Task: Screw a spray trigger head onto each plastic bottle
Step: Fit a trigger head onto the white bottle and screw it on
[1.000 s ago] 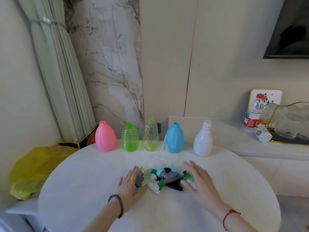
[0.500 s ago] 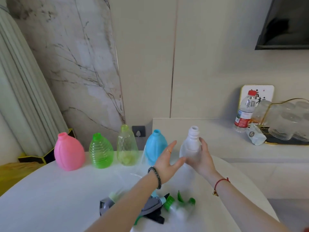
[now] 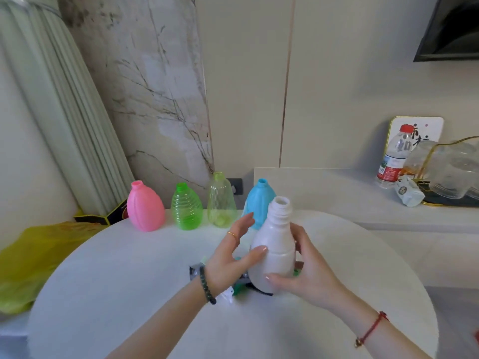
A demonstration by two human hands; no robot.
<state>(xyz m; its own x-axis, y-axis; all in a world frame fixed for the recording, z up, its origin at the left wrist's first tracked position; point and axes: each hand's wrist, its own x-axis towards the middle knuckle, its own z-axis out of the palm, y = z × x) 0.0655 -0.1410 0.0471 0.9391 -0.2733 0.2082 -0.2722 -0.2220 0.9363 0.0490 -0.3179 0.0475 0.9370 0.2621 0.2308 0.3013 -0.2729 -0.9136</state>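
Dark beaded bracelet (image 3: 207,285) and gold ring (image 3: 232,234) left, red cord bracelet (image 3: 373,328) right.

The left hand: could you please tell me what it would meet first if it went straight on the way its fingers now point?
Likely the blue bottle, just past the fingertips of the left hand; depth is unclear.

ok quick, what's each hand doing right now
left hand: open, fingers straight, thumb touching the white bottle
right hand: holding the white bottle
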